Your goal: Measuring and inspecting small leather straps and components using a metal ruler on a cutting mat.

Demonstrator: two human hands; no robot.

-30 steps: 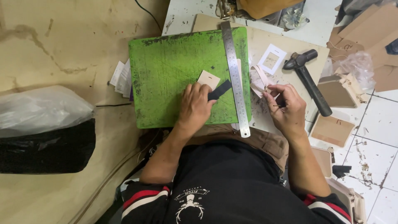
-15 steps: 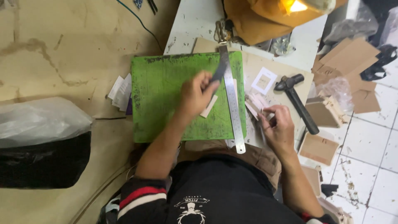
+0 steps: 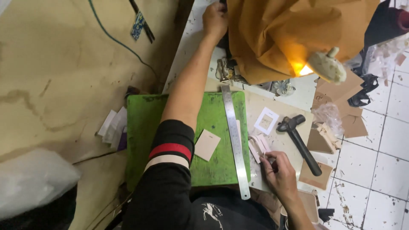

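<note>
Left hand (image 3: pixel 215 19) stretched far forward, fingers curled at the edge of brown paper (image 3: pixel 277 34); grip unclear. Right hand (image 3: pixel 279 172) pinches a small pale piece (image 3: pixel 259 147) just right of the ruler (image 3: pixel 235 140), beside the green mat (image 3: pixel 221 162).

You are looking at very little packaging here: a crumpled clear plastic bag (image 3: pixel 327 114) is lying on the bench just right of the hammer head, and a small flat packet (image 3: pixel 137 25) with a blue-and-white printed pattern is sitting far off at the top left beside a green cable. A pale translucent plastic bag (image 3: pixel 34 181) is bulging at the lower left edge. No labels, signs or screens are showing.
</note>
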